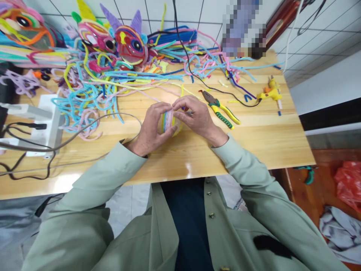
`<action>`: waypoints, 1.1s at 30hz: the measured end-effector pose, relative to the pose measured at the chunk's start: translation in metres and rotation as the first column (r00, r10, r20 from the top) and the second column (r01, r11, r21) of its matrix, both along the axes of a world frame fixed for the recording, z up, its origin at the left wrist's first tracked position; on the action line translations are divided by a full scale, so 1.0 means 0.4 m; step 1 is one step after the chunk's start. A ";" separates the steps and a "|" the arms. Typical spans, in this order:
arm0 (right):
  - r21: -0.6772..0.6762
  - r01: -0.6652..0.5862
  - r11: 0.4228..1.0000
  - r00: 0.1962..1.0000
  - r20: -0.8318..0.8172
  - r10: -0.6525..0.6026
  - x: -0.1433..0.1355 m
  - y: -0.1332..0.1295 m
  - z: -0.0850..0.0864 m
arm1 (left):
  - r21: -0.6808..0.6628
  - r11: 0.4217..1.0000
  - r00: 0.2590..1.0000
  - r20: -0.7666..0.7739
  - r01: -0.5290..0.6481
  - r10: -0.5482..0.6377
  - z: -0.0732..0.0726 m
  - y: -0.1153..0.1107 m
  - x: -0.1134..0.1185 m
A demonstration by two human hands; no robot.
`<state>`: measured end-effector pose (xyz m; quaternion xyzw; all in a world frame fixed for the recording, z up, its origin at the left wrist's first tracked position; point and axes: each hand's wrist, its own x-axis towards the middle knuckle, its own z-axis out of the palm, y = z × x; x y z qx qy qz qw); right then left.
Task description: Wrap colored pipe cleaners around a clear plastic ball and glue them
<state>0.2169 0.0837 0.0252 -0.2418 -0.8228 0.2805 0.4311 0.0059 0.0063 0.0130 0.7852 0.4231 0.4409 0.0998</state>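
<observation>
My left hand (149, 130) is closed around a rounded piece wrapped in pink, blue and yellow pipe cleaners (168, 121), its thumb along the near side. On the piece's right, my right hand (196, 114) has fingertips pinched at the upper edge of the wrapping. A small grey metal tool (189, 112) shows between its thumb and curled fingers; its kind is mostly hidden. Just right of that hand lie pliers with yellow and green handles (222, 113), jaws pointing away from me. The fingers cover much of the wrapped piece.
Colourful mask-like heads (131, 47) stand at the back left among heaps of loose pipe cleaners (84, 94). A yellow glue gun (272, 93) lies at right, its black cable crossing the table (169, 165). A white power strip (45, 120) with cords is at left.
</observation>
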 end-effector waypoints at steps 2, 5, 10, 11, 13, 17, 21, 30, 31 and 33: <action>-0.017 -0.002 1.000 1.000 -0.019 0.001 0.000 -0.003 0.002 | 0.001 1.000 1.000 0.000 0.001 -0.001 0.000 -0.002 0.000; -0.069 -0.003 0.998 0.999 -0.048 0.000 -0.001 -0.008 0.002 | 0.003 1.000 1.000 0.003 0.004 -0.004 -0.001 -0.003 0.001; -0.151 -0.026 0.988 0.997 -0.076 0.014 -0.004 -0.010 0.003 | 0.015 1.000 1.000 -0.002 0.018 -0.018 -0.002 -0.003 -0.001; -0.160 -0.031 0.987 0.997 -0.073 0.019 -0.004 -0.009 0.004 | 0.015 1.000 1.000 -0.005 0.024 -0.024 -0.001 -0.004 -0.002; -0.174 -0.039 0.984 0.997 -0.066 0.028 -0.005 -0.007 0.006 | 0.006 0.999 0.999 -0.023 0.035 -0.035 0.001 -0.004 -0.005; -0.188 -0.044 0.981 0.997 -0.068 0.032 -0.006 -0.003 0.008 | -0.029 0.999 0.996 -0.072 0.041 -0.043 0.006 -0.006 -0.011; -0.217 0.009 0.976 0.999 -0.046 -0.019 -0.007 -0.007 0.003 | -0.044 0.997 0.997 -0.045 0.059 -0.061 0.002 -0.005 -0.014; -0.187 0.082 0.979 0.989 -0.102 -0.103 -0.016 -0.029 -0.023 | -0.053 0.998 0.997 -0.078 0.014 -0.018 -0.001 -0.002 -0.016; -0.180 0.086 0.980 0.989 -0.104 -0.106 -0.015 -0.031 -0.025 | -0.056 0.998 0.997 -0.080 0.010 -0.014 -0.001 -0.002 -0.016; -0.174 0.085 0.981 0.990 -0.099 -0.104 -0.013 -0.035 -0.029 | -0.054 0.999 0.997 -0.080 0.004 -0.009 -0.001 -0.003 -0.016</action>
